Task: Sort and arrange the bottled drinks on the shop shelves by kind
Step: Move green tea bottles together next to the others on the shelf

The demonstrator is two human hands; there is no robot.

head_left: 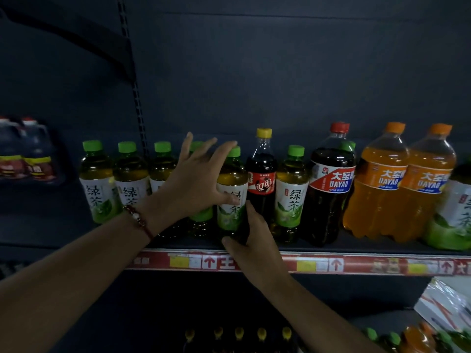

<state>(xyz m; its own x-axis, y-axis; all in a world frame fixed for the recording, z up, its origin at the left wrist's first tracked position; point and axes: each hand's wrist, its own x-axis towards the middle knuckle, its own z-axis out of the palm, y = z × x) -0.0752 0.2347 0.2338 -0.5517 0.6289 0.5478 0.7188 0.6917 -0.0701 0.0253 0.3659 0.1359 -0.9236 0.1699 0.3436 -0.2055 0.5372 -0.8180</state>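
Several green tea bottles (96, 189) with green caps stand in a row at the left of the shelf (318, 263). My right hand (254, 243) grips the lower part of one green tea bottle (230, 179), thumb at its base and fingers reaching between it and a small yellow-capped cola bottle (262, 171). My left hand (193, 179) is spread open in front of the row, its thumb touching that bottle's label. Further right stand another green tea bottle (291, 194), a large dark Dayao bottle (331, 189) and two large orange Dayao bottles (405, 189).
A further green tea bottle (453, 220) stands at the far right edge. Dark bottle packs (28, 159) sit on the neighbouring shelf to the left. Yellow-capped bottles (239, 335) line the lower shelf, with a white carton (448, 301) at the lower right.
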